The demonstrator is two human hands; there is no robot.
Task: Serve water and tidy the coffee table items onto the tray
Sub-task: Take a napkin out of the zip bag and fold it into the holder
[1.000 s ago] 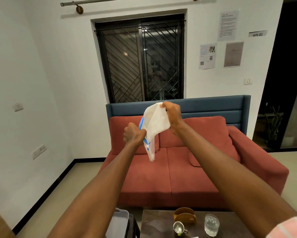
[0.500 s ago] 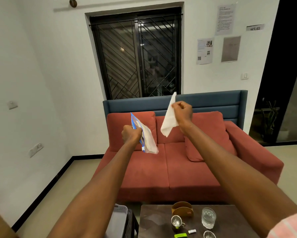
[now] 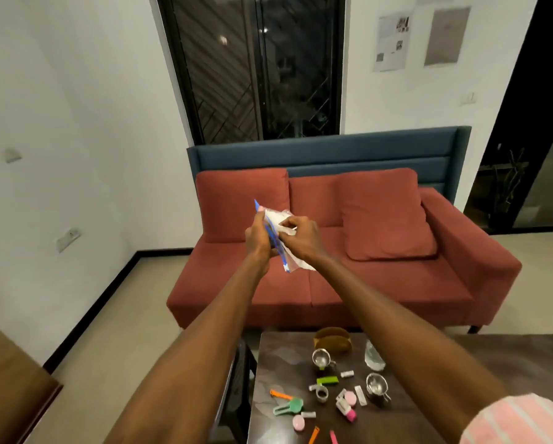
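Tissue [image 3: 276,219] now back against bag [image 3: 276,245].

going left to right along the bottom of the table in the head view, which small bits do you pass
orange clip → green clip → pink disc → orange stick → pink stick

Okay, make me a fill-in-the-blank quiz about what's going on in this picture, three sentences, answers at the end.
1. Both hands are held up in front of the red ____, above the coffee table.
2. The left hand grips a clear plastic bag whose zip edge is coloured ____.
3. The right hand pinches a ____ tissue at the bag's mouth.

Missing words: sofa; blue; white
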